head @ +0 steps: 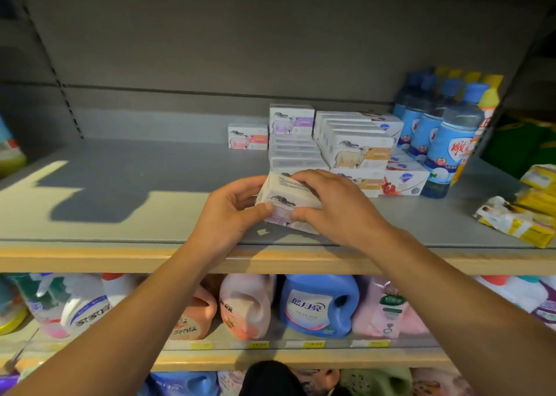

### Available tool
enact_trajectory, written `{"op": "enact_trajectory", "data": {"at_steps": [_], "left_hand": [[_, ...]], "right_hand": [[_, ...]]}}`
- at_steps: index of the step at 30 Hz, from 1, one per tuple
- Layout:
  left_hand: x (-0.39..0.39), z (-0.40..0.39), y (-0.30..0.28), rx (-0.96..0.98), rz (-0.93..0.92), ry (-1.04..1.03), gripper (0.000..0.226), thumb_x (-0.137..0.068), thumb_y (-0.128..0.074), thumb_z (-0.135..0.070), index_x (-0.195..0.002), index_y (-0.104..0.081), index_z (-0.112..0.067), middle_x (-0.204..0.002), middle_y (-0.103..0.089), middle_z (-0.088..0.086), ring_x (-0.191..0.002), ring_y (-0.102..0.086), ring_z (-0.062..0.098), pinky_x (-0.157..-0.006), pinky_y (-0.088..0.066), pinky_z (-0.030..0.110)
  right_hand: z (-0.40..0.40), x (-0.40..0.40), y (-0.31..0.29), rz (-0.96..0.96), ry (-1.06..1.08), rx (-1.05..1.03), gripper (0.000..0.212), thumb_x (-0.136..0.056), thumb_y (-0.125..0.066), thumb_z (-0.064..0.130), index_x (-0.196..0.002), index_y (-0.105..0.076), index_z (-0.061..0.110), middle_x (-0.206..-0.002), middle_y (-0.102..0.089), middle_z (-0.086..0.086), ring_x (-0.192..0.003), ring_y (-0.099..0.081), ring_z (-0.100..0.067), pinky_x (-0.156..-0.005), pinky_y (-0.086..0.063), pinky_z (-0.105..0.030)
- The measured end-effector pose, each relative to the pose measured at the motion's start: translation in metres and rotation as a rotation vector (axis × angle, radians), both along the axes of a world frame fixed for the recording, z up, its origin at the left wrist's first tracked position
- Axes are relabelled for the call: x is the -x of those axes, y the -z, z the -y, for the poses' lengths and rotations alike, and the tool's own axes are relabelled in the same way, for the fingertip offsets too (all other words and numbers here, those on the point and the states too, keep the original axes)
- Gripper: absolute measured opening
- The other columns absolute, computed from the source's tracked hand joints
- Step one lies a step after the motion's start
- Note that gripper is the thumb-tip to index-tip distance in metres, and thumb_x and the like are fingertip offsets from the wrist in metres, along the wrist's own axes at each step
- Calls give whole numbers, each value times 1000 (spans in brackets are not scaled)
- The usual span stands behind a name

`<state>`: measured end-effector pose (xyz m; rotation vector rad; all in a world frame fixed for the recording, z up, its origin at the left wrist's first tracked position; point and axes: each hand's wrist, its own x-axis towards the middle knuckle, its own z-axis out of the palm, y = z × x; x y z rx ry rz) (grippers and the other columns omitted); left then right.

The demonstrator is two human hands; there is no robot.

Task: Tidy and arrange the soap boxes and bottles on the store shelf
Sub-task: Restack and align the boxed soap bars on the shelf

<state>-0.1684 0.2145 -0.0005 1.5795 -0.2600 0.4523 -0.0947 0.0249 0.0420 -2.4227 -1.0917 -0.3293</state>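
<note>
both hands [233, 212] cover most of the held soap box [285, 198], so its front print is only partly readable. the yellow packs [520, 224] at the shelf's [120, 191] right front corner run off the picture's edge. behind the blue bottles [445, 142] the yellow-capped ones [489, 94] are mostly hidden. small print on the stacked boxes [355, 148] is too blurred to read. the lower shelf's jugs [319, 305] are cut by the shelf's front lip.
</note>
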Motion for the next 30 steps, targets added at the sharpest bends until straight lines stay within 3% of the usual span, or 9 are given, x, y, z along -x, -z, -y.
{"op": "enact_trajectory", "data": {"at_steps": [3,5,8,10,13,16,22,25,30], "left_hand": [[-10,-19,-14,-34,-46,-128,20,-87,-64,-32,-104,-73,-26,-103,-75,0,-100,-69,22,-83,-57,36],[-22,-40,-24,-122,-131,-297,33,-77,-60,-51,-95,-74,-27,-97,-75,-5,-97,-69,22,-87,-56,43],[-43,-72,-28,-434,-200,-481,18,-80,-56,-49,-80,-71,-38,-85,-70,-25,-88,-65,2,-80,-49,26],[-59,-90,-25,-683,-241,-534,16,-91,-56,-39,-89,-71,-36,-98,-69,-22,-102,-62,9,-82,-43,22],[-85,-107,-14,-1004,-398,-527,37,-95,-45,-52,-116,-66,-29,-128,-63,-3,-119,-54,25,-96,-42,30],[-104,-115,0,-1212,-497,-475,50,-94,-37,-60,-127,-57,-29,-142,-52,-4,-129,-45,25,-105,-37,32],[-110,-123,15,-1234,-486,-445,78,-74,-23,-70,-140,-46,-34,-152,-38,-9,-140,-32,21,-116,-23,32],[-113,-125,16,-1239,-455,-448,72,-78,-30,-69,-137,-48,-33,-149,-41,-9,-138,-34,21,-115,-25,34],[-111,-122,16,-1205,-457,-462,77,-72,-26,-70,-135,-50,-34,-147,-43,-10,-136,-34,21,-113,-27,33]], "right_hand": [[-3,-12,-24,30,0,18,53,-80,-73,38,-128,-52,32,-120,-58,11,-108,-54,-14,-89,-47,-37],[-7,-26,-42,96,26,8,53,-81,-72,37,-129,-52,29,-122,-58,7,-108,-54,-17,-89,-46,-36],[-19,-54,-66,193,105,-20,57,-81,-73,38,-133,-51,26,-128,-57,1,-115,-52,-22,-90,-40,-31],[-31,-78,-79,202,146,-14,55,-83,-73,36,-133,-52,26,-127,-55,1,-118,-49,-22,-92,-37,-30],[-46,-115,-89,254,163,23,52,-83,-73,30,-131,-55,22,-120,-54,1,-114,-51,-23,-92,-38,-30],[-63,-151,-89,288,183,75,51,-82,-74,27,-129,-58,19,-117,-55,-4,-110,-52,-24,-90,-39,-28],[-103,-197,-81,309,252,220,47,-84,-71,26,-129,-58,23,-120,-57,-4,-109,-53,-28,-92,-47,-37],[-118,-207,-75,316,292,357,43,-85,-71,29,-126,-58,24,-115,-55,-3,-100,-54,-26,-82,-45,-33],[-127,-208,-70,298,384,432,46,-86,-71,30,-128,-54,22,-111,-54,-4,-100,-58,-27,-85,-53,-41]]}}
